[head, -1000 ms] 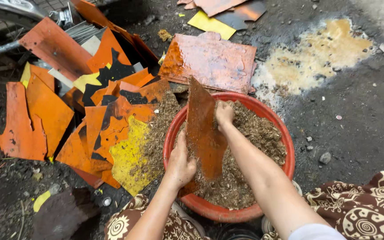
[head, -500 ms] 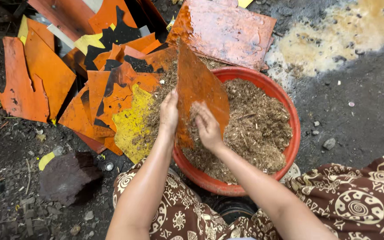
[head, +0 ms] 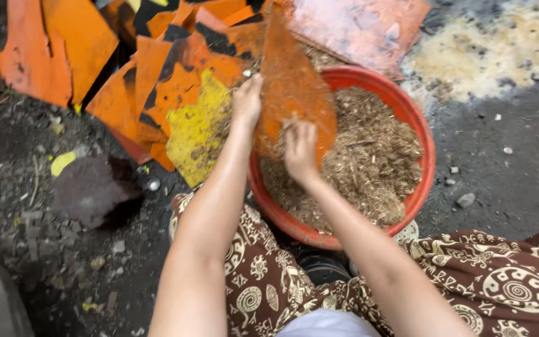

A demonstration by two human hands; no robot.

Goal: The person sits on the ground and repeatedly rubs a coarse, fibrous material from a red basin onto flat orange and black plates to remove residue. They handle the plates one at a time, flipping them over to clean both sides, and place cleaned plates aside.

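The person sits low over a round red basin (head: 422,181) that rests on dark, gritty ground (head: 506,187), knees draped in brown cloth patterned with cream spirals (head: 506,281). The basin is filled with a coarse, tan, fibrous mix (head: 369,156), something like sawdust or husk, heaped up against its right wall.

Both hands are on one flat orange sheet (head: 291,81), an irregular, dusty piece held tilted over the left half of the basin, its lower end down in the tan mix. The left hand (head: 247,100) is closed around the sheet's left edge, fingers curled over it near the basin's rim. The right hand (head: 301,146) lies against the lower face of the sheet, fingers pressed to the surface and partly dusted with the same tan grit; whether the thumb wraps behind the sheet I cannot tell from here.

Just left of the basin a pile of broken sheets (head: 157,87) lies on the ground, orange with black patches, overlapping one another. A yellow, speckled piece (head: 198,131) lies on top nearest the basin, touching its rim. Behind the basin, a larger pale pinkish-orange panel (head: 357,28) lies flat, its near edge meeting the rim. To the right of that, a pale yellowish stain (head: 488,56) spreads over the ground. On the left, well apart from the basin, sits a dark brown lump (head: 95,190), with small stones and litter around it.
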